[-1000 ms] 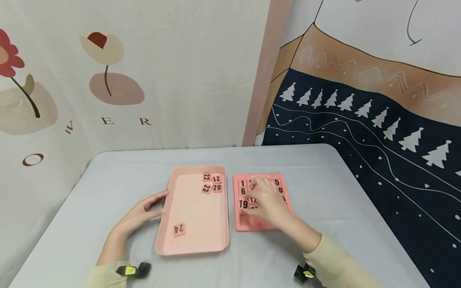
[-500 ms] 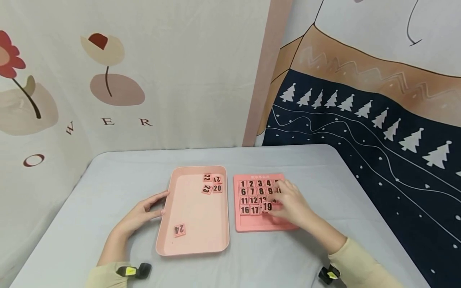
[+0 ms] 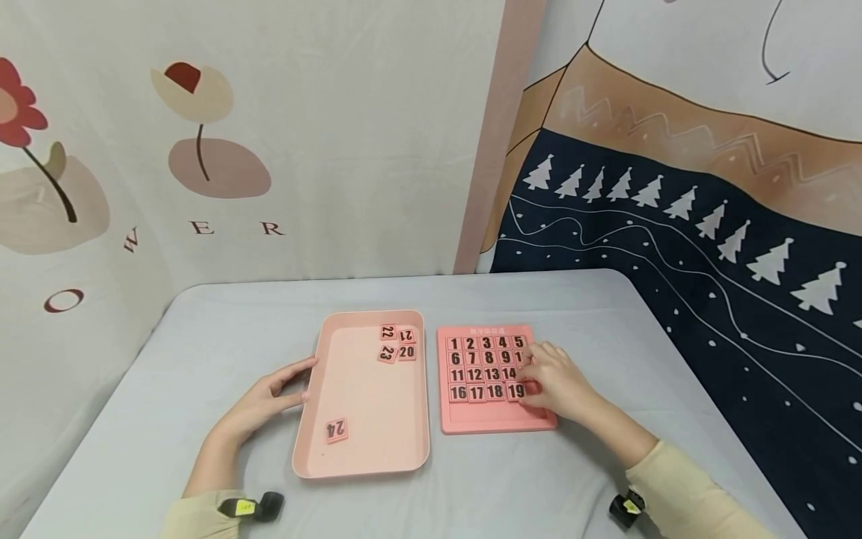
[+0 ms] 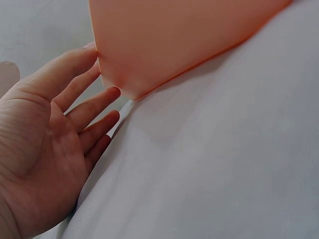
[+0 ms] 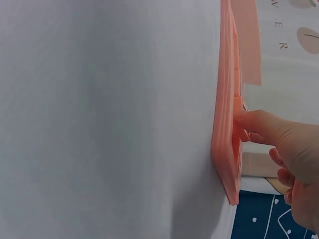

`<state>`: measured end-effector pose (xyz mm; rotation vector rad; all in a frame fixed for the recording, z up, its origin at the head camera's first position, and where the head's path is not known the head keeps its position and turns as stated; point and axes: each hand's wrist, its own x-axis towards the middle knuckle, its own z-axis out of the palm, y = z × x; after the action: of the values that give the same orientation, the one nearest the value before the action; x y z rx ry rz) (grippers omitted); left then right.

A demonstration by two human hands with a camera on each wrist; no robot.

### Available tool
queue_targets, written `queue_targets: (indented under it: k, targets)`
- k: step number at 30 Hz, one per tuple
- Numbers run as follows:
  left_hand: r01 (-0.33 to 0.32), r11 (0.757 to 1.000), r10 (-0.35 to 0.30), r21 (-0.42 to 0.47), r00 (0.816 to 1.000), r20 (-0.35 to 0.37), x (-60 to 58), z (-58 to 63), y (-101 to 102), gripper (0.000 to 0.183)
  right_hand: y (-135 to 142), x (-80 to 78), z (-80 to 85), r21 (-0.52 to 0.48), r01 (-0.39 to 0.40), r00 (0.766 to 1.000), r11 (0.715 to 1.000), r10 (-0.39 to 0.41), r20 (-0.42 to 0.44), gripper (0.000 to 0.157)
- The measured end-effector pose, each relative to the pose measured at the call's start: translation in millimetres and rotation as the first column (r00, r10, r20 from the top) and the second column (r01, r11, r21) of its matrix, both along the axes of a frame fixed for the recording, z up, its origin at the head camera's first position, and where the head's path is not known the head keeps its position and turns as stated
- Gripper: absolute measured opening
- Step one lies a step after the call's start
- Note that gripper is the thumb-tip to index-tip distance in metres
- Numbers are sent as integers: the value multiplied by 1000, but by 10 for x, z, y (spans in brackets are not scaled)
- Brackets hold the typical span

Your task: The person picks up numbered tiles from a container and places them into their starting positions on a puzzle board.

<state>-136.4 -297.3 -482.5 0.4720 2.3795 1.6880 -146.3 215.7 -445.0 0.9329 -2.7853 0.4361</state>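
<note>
My right hand (image 3: 560,383) is at the right side of a pink number puzzle board (image 3: 481,416), pinching the number tile 19 (image 3: 515,391). This tile sits just right of tile 18 (image 3: 494,392), in the lowest filled row. In the right wrist view, the thumb presses a slightly tilted tile (image 5: 243,134) at the board's rim. Tiles 10 and 15 are partly or wholly behind my fingers. My left hand (image 3: 261,404) touches the left rim of a pink tray (image 3: 364,397) with extended fingers; the left wrist view shows its fingertips (image 4: 113,91) by the tray wall.
Inside the tray, tiles 20 (image 3: 407,352), 21, 22 and 23 cluster at the far right, and tile 24 (image 3: 336,430) lies near the front left. A white cloth (image 3: 498,486) covers the table. Printed curtains (image 3: 364,150) hang behind and to the right.
My right hand has carried tile 19 rightward across the board and lowered it beside tile 18. The left hand and the tray have stayed in place.
</note>
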Motion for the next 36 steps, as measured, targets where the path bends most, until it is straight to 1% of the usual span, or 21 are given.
queue_targets:
  k: [5, 9, 13, 17, 20, 25, 31, 36]
  targets:
    - [4, 1000, -4, -2, 1000, -4, -1, -5, -3, 57, -9, -8, -26, 18, -1, 1000, 1000, 1, 4, 31]
    - [0, 1000, 0, -4, 1000, 4, 0, -2, -2, 57, -24, 9, -25, 48, -7, 1000, 999, 8, -17, 28]
    - [-11, 1000, 11, -8, 1000, 16, -1, 8, 1, 58, -24, 35, -47, 72, -26, 996, 997, 32, -81, 27]
    - [-7, 1000, 7, -7, 1000, 8, -7, 3, -6, 58, -23, 40, -76, 77, -37, 990, 996, 47, -135, 31]
    - [2, 1000, -2, -3, 1000, 0, -5, -1, -7, 57, -37, 41, -56, 46, -30, 991, 998, 36, -128, 31]
    - [0, 1000, 0, 0, 1000, 4, 7, 4, 6, 57, -149, 27, 46, -37, -15, 994, 999, 11, -110, 31]
    - [-1, 1000, 1, 0, 1000, 10, 14, 8, 8, 57, -450, -43, 187, -114, -33, 993, 993, 19, -120, 30]
    - [-3, 1000, 3, -4, 1000, 2, 11, -1, 5, 57, -745, -140, 230, -164, -29, 995, 986, 13, -96, 32]
